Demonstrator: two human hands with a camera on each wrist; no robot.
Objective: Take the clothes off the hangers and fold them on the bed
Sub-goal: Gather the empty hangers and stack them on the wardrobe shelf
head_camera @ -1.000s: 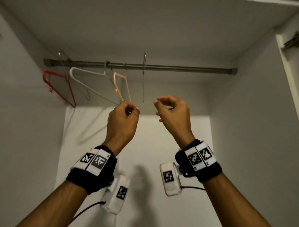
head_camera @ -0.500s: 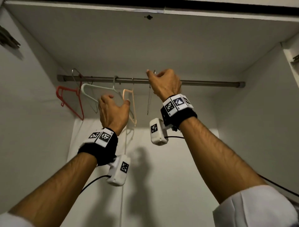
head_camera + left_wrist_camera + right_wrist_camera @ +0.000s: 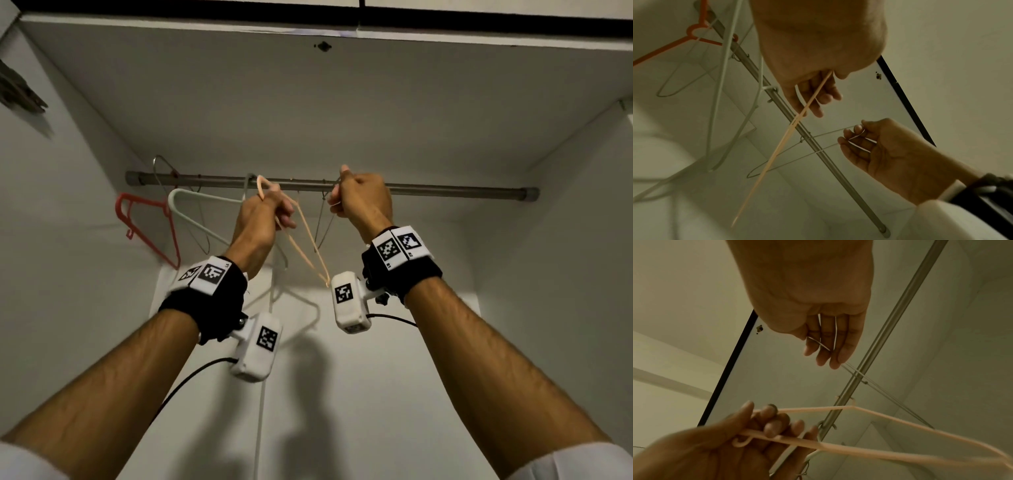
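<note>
A: Left hand (image 3: 262,219)?
B: Fingers curled round the peach hanger (image 3: 310,251), held tilted in front of the closet rail (image 3: 445,190).
A: Right hand (image 3: 363,200)?
B: Pinching the thin wire hanger (image 3: 797,151), which crosses the rail. Red hanger (image 3: 150,228) and white hanger (image 3: 195,214) hang farther left, all bare.

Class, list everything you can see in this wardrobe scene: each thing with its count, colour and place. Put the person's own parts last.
Metal wardrobe rail: one, grey, across the top.
Red plastic hanger: one, far left on rail.
White plastic hanger: one, beside the red.
Bare wire hanger: one, grey, behind the red.
Peach plastic hanger: one, gripped by left hand.
Thin wire hanger: one, grey, pinched by right hand.
Wrist cameras: two, white, under the wrists.
Clothes: none visible.
</note>
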